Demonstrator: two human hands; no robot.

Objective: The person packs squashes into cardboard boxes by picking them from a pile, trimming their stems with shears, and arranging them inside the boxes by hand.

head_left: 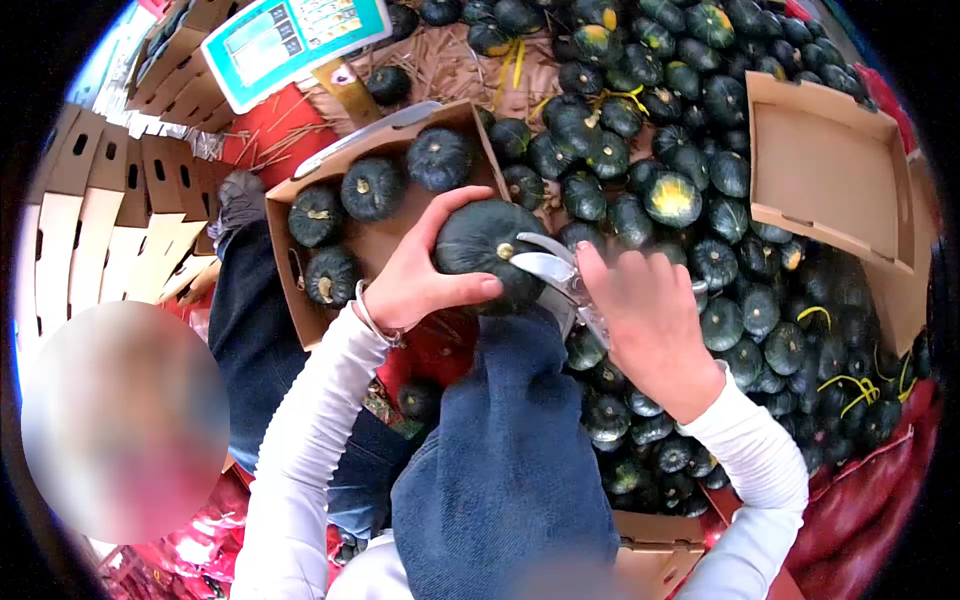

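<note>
My left hand (430,265) is wrapped round a dark green pumpkin (482,240) above my knee. In my right hand (650,325) is a pair of metal shears (575,285), their blades parted on either side of the pumpkin's pale stem (505,251). Whether the blades touch the stem is hard to tell. Just beyond my left hand lies an open cardboard box (405,219) with several pumpkins (373,189) inside, stems up.
A large heap of pumpkins (690,200) spreads to the right, with an empty cardboard tray (825,160) on it. A scale display (295,45) stands at the upper left, above stacked boxes (90,220). Another person (125,420) is at the left.
</note>
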